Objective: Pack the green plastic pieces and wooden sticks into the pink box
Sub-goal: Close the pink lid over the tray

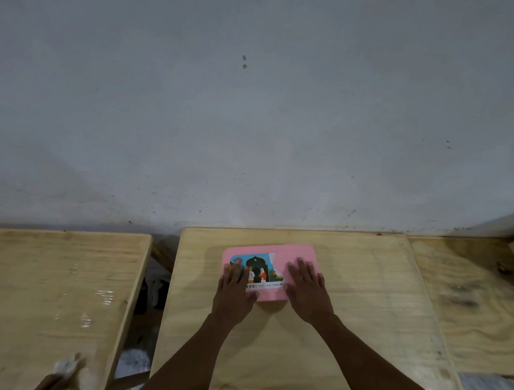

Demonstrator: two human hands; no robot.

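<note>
The pink box lies flat on the middle wooden table, its lid closed and a picture label on its left half. My left hand rests palm down on the box's left front part, fingers spread over the label. On the right front part of the lid my right hand lies flat as well. Neither hand holds anything. No green plastic pieces or wooden sticks show in this view.
A second wooden table stands to the left across a gap, and another person's hand with something white is at its near corner. A third wooden surface adjoins on the right. A grey wall rises behind.
</note>
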